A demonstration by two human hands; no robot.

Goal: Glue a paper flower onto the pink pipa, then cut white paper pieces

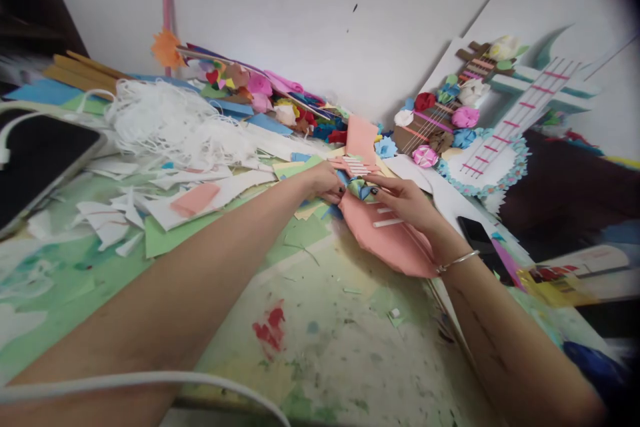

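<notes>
A salmon-pink paper guitar (pixel 373 230) lies tilted on the table, with white paper strips across its body and neck. Against its upper body sits a blue-and-green paper flower (pixel 358 189), between my two hands. Fingers bent, my left hand (pixel 325 181) grips the guitar's left edge beside the neck; some fingertips are hidden. My right hand (pixel 400 199) reaches over the body from the right and pinches the flower between thumb and fingers. A silver bangle circles the right wrist, which covers part of the guitar's lower end.
A tangle of white string (pixel 170 123), paper scraps (pixel 200 200) and a tablet (pixel 45 160) lie to the left. Paper flowers (pixel 260 85) crowd the wall side. Two decorated paper instruments (pixel 445 113) lean at the right, near a dark phone (pixel 477 237). A white cable (pixel 200 379) crosses the front.
</notes>
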